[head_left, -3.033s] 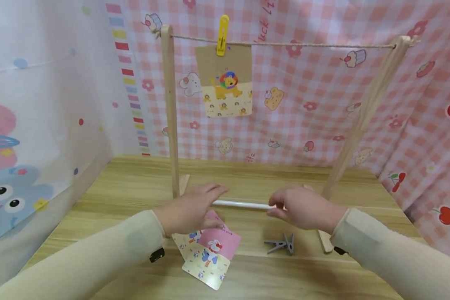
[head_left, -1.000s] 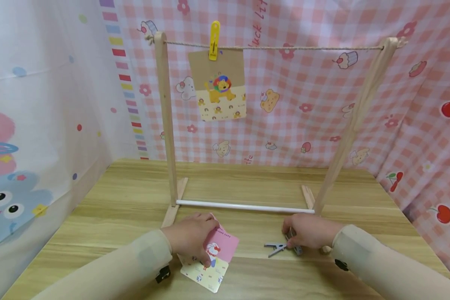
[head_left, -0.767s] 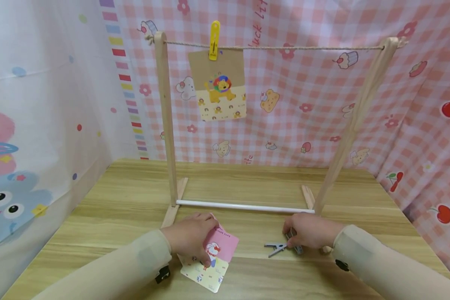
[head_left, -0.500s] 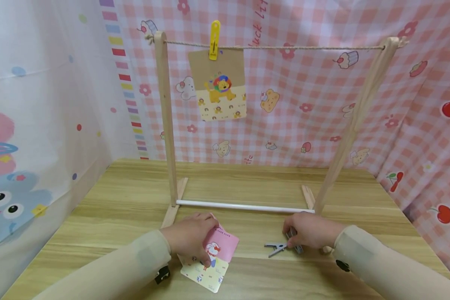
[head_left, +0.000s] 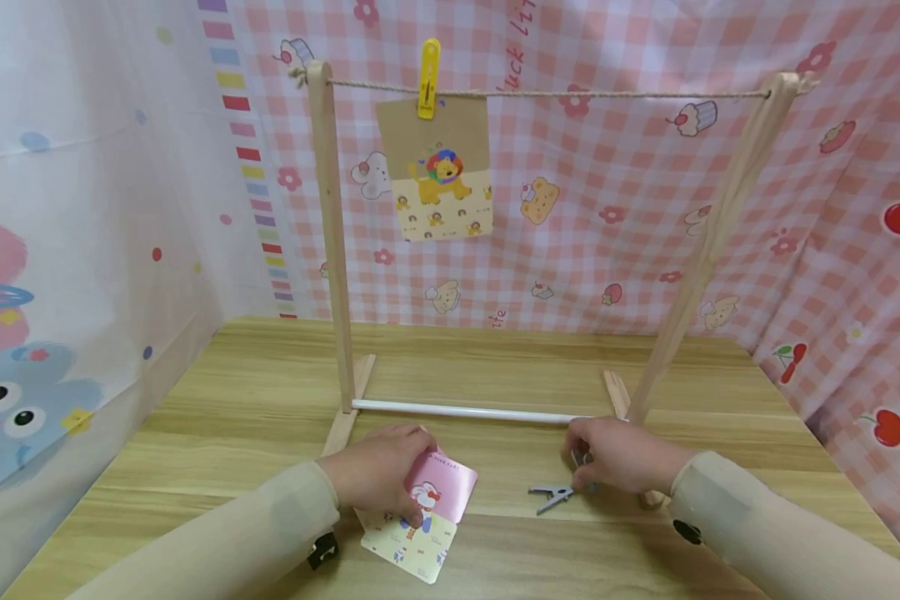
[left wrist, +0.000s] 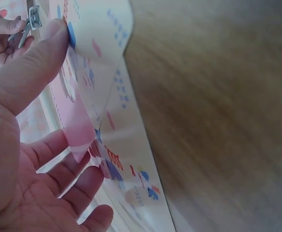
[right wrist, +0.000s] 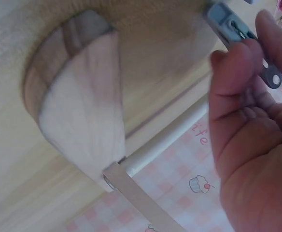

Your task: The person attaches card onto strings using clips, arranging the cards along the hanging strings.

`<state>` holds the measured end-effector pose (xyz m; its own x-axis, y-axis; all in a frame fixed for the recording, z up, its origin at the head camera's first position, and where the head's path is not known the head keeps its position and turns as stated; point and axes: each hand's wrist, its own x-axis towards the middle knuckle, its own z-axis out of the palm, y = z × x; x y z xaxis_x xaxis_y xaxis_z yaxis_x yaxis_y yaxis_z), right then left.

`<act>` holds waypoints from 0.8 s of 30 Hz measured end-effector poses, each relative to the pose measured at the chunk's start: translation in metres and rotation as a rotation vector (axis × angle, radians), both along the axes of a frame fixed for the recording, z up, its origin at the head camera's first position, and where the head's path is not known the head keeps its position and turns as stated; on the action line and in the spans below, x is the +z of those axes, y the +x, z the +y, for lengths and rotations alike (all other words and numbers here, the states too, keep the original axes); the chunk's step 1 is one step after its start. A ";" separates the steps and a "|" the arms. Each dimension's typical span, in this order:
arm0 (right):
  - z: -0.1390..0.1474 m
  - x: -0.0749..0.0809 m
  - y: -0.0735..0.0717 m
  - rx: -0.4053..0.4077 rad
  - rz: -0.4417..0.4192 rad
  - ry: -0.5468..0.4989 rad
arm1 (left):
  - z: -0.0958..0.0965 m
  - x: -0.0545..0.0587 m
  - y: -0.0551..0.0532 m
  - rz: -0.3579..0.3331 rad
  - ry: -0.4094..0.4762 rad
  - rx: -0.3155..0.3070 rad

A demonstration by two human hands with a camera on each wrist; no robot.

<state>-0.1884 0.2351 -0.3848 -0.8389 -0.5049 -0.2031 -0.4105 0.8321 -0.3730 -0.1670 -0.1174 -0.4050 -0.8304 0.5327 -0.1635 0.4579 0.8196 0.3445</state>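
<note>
My left hand (head_left: 378,471) pinches a pink and cream card (head_left: 457,492) with a cartoon rabbit, thumb on its face and fingers at its far edge. A second, similar card (left wrist: 146,188) lies partly beneath it, largely hidden by the hand in the head view. My right hand (head_left: 626,454) pinches a grey clothespin (right wrist: 225,24) between thumb and index finger, close over the table. Just left of these fingertips, another grey clothespin (head_left: 551,497) lies on the wood.
Behind the hands stands a wooden frame (head_left: 332,250) with a white bar (head_left: 472,411) low across it and a string (head_left: 607,93) along the top. A yellow clothespin (head_left: 429,79) holds a lion card (head_left: 442,175) on the string. Patterned curtains (head_left: 570,267) surround the table (head_left: 232,400).
Both hands have come down from the white bar, the left taking hold of the rabbit card, the right of a clothespin. Lately the right hand rises slightly with it, and the card's pink end tilts.
</note>
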 end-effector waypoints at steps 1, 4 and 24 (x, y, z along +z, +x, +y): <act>0.000 -0.001 0.000 0.000 0.001 -0.011 | 0.000 0.000 0.000 0.000 0.006 0.004; 0.001 -0.003 0.000 0.012 0.004 -0.065 | 0.000 0.001 0.000 -0.007 0.026 0.023; 0.004 0.005 0.000 0.079 0.089 -0.123 | -0.002 0.002 -0.006 -0.063 0.188 0.092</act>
<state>-0.1888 0.2390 -0.3793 -0.8077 -0.5864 -0.0620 -0.5089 0.7463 -0.4291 -0.1732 -0.1193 -0.4028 -0.8684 0.4810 -0.1210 0.3569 0.7754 0.5209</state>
